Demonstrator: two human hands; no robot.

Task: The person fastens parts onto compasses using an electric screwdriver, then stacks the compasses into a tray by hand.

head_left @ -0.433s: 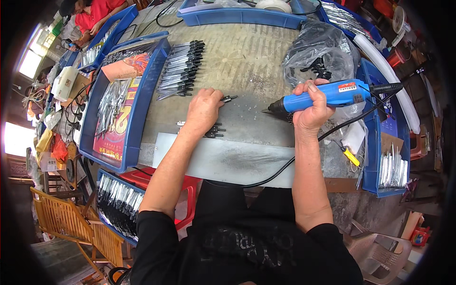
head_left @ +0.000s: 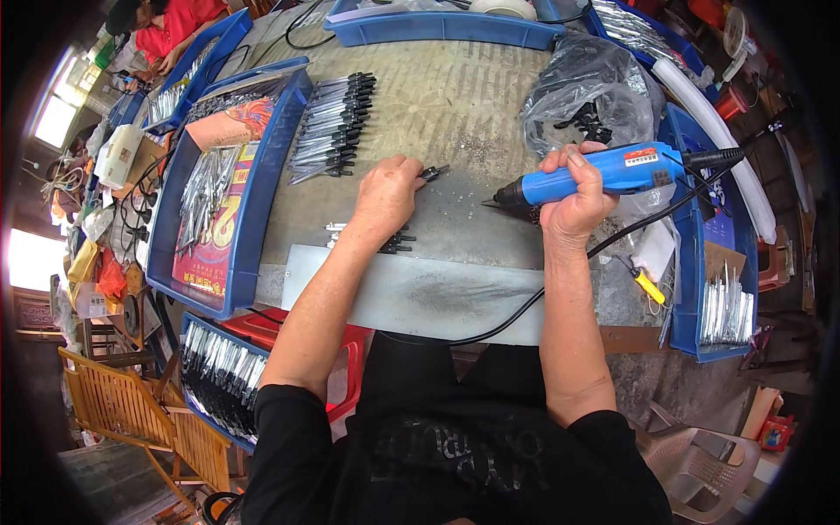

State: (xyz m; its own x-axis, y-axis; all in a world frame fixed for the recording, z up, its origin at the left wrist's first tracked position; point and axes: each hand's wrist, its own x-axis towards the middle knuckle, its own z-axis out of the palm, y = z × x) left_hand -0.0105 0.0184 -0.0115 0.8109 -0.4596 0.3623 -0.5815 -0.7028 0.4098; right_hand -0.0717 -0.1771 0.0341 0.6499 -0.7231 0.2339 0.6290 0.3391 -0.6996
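My left hand (head_left: 385, 197) is closed on a slim part with a black end (head_left: 435, 172); its rest is hidden under my fingers. Wrapped round a blue electric screwdriver (head_left: 639, 166), my right hand (head_left: 577, 197) keeps the tool level, its bit pointing left, apart from the part. Tiny screws (head_left: 464, 199) lie scattered on the worktable (head_left: 420, 79) between my hands. Several more black-ended parts (head_left: 398, 241) rest beside my left wrist. Beyond them is a neat row of silvery rods with black ends (head_left: 334, 127).
A blue tray (head_left: 241, 262) of metal rods stands left, another blue tray (head_left: 710, 350) right. A plastic bag (head_left: 586, 83) of black pieces sits beyond the screwdriver. Its black cable (head_left: 516, 312) crosses my right forearm. A yellow-handled tool (head_left: 648, 286) lies right; a pale sheet (head_left: 411, 297) lines the near edge.
My left hand has shifted slightly right and away from me with the part, whose black end now tilts upward to the right. My right hand and the screwdriver have barely moved.
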